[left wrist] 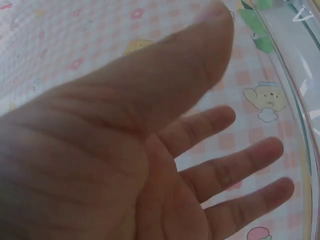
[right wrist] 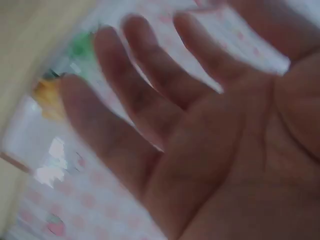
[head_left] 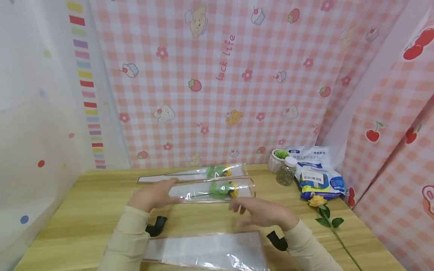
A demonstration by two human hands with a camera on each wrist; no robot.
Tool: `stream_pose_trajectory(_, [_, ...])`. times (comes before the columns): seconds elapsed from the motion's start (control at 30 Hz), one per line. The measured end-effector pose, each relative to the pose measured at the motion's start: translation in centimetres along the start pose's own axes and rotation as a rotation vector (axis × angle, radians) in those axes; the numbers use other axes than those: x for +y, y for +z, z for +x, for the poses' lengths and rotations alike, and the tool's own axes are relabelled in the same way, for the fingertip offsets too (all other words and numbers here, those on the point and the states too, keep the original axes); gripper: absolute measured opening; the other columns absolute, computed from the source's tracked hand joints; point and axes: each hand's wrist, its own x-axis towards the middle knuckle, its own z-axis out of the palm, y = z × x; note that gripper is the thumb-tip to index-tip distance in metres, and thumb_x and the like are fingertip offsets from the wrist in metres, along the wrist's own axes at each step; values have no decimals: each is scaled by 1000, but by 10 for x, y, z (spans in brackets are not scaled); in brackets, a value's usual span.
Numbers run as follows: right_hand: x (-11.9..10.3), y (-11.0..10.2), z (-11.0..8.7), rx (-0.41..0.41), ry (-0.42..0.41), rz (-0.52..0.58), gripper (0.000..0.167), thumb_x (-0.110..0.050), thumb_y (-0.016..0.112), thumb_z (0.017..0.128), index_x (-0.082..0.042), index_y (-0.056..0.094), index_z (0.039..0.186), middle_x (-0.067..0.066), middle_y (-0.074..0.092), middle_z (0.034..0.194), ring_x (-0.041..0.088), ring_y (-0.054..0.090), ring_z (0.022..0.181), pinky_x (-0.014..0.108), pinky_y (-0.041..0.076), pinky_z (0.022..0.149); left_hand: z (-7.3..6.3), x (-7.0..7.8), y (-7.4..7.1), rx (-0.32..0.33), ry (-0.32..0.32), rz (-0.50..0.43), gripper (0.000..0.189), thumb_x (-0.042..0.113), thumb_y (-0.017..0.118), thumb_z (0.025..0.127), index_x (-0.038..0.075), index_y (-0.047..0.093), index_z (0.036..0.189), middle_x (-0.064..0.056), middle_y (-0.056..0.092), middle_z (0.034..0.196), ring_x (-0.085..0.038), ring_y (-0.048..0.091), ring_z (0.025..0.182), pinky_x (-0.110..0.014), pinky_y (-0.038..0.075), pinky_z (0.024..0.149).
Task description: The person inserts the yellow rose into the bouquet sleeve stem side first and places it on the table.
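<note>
My left hand (head_left: pixel 157 195) holds nothing; in the left wrist view its fingers (left wrist: pixel 227 170) are spread. It is nearest the stem end of a yellow flower (head_left: pixel 234 189) in a clear sleeve (head_left: pixel 196 187), overlapping that sleeve in the head view. My right hand (head_left: pixel 262 212), also holding nothing, hovers near the flower end of the same sleeve, fingers loosely extended in the right wrist view. Just behind lies another wrapped yellow flower (head_left: pixel 227 171) in a sleeve (head_left: pixel 184 175). A flat sleeve (head_left: pixel 217 248) with no flower in it lies in front of both hands.
To the right, a loose yellow rose (head_left: pixel 318 201) lies with its leafy stem toward the front edge. Behind it are blue-and-white packets (head_left: pixel 320 177), a lidded jar (head_left: pixel 286 172) and a white pot with a green plant (head_left: pixel 274 162). Patterned cloth (head_left: pixel 220 94) hangs at the back.
</note>
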Motion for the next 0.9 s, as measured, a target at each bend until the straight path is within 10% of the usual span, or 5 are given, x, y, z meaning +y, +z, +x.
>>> stream_pose_trajectory(0.13, [1,24,-1,-165,18,-166,52,-24,91,73,-10,61,113,-1,59,104,11,56,93,26,51,83,-9,2,6,-43,9,-19,67,38,75,92,4,50,143,-22,63,129,-37,61,118,-56,50,96])
stream_pose_trajectory(0.43, [25,41,0,-97,76,-504,79,-30,101,50,-15,53,111,-6,45,95,9,48,81,26,51,71,-22,7,42,-62,-21,40,42,12,94,69,9,56,87,-2,55,77,-19,50,69,-33,42,60])
stream_pose_trajectory(0.67, [45,45,5,4,136,-371,65,-21,96,60,-14,51,106,-3,52,95,15,54,82,34,54,75,-24,5,62,-71,-128,161,53,14,99,58,5,54,85,-10,63,83,-26,59,79,-44,55,76])
stream_pose_trajectory(0.9, [51,32,1,-32,136,-292,71,-31,98,54,-12,50,101,-4,46,89,12,45,76,29,46,68,-16,-3,76,40,-99,320,62,15,103,46,4,53,80,-14,66,80,-27,64,77,-45,59,80])
